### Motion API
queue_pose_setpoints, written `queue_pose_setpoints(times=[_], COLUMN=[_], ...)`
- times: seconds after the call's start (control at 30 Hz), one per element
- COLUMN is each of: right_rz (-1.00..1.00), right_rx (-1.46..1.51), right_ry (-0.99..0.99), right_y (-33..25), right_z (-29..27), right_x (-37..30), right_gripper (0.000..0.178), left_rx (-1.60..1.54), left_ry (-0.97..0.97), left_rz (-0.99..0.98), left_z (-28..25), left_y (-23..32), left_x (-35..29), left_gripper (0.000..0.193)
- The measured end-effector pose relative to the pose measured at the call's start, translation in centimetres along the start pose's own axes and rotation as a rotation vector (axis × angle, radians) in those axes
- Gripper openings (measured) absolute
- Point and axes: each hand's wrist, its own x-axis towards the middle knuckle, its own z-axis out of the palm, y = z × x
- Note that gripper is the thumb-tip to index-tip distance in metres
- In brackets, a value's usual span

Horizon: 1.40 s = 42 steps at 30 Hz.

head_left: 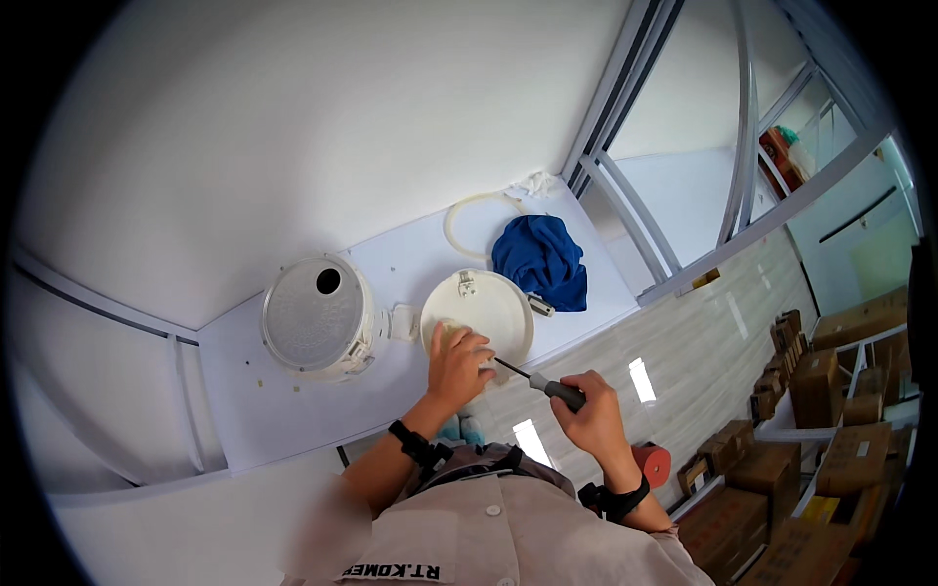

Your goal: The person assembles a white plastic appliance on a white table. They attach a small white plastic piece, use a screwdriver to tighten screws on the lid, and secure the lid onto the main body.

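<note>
A round cream lid (503, 317) with a raised rim lies on the white table, a metal latch (467, 284) at its far edge. My left hand (457, 369) grips the lid's near left part, fingers curved over the rim and thumb toward the right. What sits beneath those fingers is partly hidden. In my right hand (589, 412) is a screwdriver (559, 392) with a grey and black handle. Its thin dark shaft points left, and the tip is close to my left thumb at the lid's near rim. Whether the tip touches anything I cannot tell.
A white drum (313, 313) with a dark round hole stands left on the table (234, 420). A blue cloth (542, 259), a metal piece (540, 306) and a pale ring (454, 223) lie beyond the lid. Cardboard boxes (767, 459) fill shelves at right; a red roll (652, 465) stands below.
</note>
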Motion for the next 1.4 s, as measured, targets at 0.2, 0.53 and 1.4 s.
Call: queue_pose_setpoints(times=[0.2, 0.53, 1.4], right_rz=[0.008, 0.017, -0.106], right_rx=[0.004, -0.014, -0.647], right_ry=[0.028, 0.020, -0.102], right_y=[-0.1, 0.5, -7.8], right_z=[0.8, 1.9, 3.9], right_x=[-0.2, -0.3, 2.7], right_gripper=[0.027, 0.027, 0.028], left_rx=[0.017, 0.082, -0.035], left_ry=[-0.010, -0.008, -0.006], left_rz=[0.001, 0.026, 0.088], left_z=[0.4, 0.8, 0.4], left_y=[-0.7, -0.5, -1.8], left_x=[0.6, 0.4, 0.8], left_gripper=[0.022, 0.022, 0.028])
